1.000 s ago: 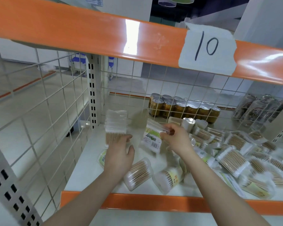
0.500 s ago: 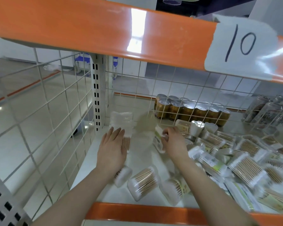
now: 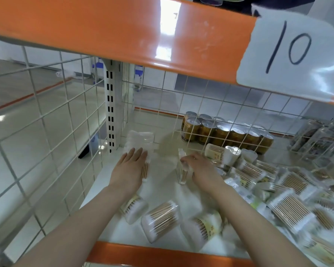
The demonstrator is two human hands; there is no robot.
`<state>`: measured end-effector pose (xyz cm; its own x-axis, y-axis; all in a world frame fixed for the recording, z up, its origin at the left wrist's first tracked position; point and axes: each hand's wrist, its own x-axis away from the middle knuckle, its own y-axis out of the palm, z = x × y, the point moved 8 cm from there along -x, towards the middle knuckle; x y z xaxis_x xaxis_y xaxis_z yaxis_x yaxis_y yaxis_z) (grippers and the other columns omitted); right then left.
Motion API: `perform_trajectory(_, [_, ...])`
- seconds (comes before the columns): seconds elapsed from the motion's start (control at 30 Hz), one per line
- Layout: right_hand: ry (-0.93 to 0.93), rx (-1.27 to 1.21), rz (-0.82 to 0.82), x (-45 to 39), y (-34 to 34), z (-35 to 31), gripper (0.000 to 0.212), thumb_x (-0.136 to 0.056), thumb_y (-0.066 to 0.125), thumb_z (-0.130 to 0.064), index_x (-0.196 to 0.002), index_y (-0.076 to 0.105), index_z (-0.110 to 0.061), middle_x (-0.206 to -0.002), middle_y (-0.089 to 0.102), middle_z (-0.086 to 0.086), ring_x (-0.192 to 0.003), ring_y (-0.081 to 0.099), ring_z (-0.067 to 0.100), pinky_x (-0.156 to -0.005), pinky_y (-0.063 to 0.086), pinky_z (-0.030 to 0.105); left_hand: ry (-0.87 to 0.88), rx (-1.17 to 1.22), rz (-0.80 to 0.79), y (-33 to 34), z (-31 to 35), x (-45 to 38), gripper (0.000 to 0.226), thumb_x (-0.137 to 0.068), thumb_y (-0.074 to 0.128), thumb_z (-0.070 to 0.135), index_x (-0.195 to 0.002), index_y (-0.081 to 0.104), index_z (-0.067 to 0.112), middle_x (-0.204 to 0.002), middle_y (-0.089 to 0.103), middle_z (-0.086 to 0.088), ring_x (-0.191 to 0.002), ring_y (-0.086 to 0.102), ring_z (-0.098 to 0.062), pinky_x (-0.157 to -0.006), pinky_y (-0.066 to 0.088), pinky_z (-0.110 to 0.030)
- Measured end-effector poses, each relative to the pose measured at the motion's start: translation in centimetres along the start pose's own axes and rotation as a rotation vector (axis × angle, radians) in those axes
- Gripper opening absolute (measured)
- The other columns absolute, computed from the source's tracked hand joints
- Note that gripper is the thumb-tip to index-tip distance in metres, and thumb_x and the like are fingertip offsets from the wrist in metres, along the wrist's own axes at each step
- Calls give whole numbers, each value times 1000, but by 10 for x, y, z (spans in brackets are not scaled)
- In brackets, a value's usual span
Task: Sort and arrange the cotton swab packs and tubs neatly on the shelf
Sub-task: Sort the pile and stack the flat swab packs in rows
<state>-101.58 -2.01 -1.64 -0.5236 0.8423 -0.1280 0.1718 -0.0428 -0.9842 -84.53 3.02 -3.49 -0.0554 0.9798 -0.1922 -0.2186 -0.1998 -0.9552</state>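
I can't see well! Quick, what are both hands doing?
Left hand: open, flat on the stack of swab packs.
Right hand: holding one swab pack.

Gold cans (image 3: 226, 132), perhaps jars (image 3: 316, 139)

Cut off by the right edge of the frame: the heap of cotton swab packs (image 3: 289, 205) and the clear jars (image 3: 316, 137) behind the wire grid at middle right. Smeared by motion blur along the lower right, so labels on those packs unreadable. Print on the tubs (image 3: 162, 218) lying at lower centre too blurred to read as well. Partly hidden under the left hand (image 3: 128, 170): a swab pack (image 3: 145, 170), only its right edge showing. Partly covered by the right hand (image 3: 202, 168): an upright pack (image 3: 181, 170); finger contact behind it not discernible. Gold cans (image 3: 220, 132) at centre right crossed by grid wires, labels too small. Top of the paper label (image 3: 289, 53) clipped at the upper right.
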Motion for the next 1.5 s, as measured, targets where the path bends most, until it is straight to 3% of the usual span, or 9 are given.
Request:
perform_trajectory(0.13, [-70,70,6,-7,-2,-2,35,-90,48,-8,-123,49,-18,-137,43,-1,-129,34,20,-98,39,32,-19,-3,16,1,-1,-3,65,-94,34,3,-150,4,17,-157,0,2,-144,-3,-14,-114,-4,-25])
perform_trajectory(0.3, [-68,16,-9,-19,3,2,37,-85,61,-16,-119,47,-21,-132,46,-2,-124,40,18,-96,41,32,-11,-19,41,1,-2,-4,62,-95,31,3,-149,7,19,-157,1,3,-144,-1,-15,-114,-4,-24])
perform_trajectory(0.47, [-28,17,47,-35,8,6,39,-87,61,-25,-122,47,-18,-127,44,2,-117,43,21,-88,42,29,-4,-14,74,2,-3,-9,62,-93,32,1,-149,12,20,-157,4,4,-144,0,-15,-113,-4,-24])
perform_trajectory(0.83, [102,-54,157,-68,20,10,33,-85,60,-20,-115,49,-14,-115,44,5,-99,52,21,-82,48,35,12,-5,129,3,-2,-9,65,-91,35,1,-149,13,20,-157,6,4,-144,3,-12,-105,-11,-18])
perform_trajectory(1.07, [101,-30,218,-83,22,9,34,-85,60,-19,-116,49,-13,-118,51,7,-105,50,22,-84,50,36,7,31,135,2,-4,-9,64,-92,36,2,-148,14,20,-156,7,4,-144,3,-13,-106,-10,-19])
perform_trajectory(1.5, [62,-12,240,-95,24,5,37,-85,60,-16,-119,45,-11,-123,46,8,-108,46,21,-86,47,31,0,18,132,-3,1,-9,65,-92,38,5,-149,11,21,-157,6,5,-144,1,-11,-102,-13,-17])
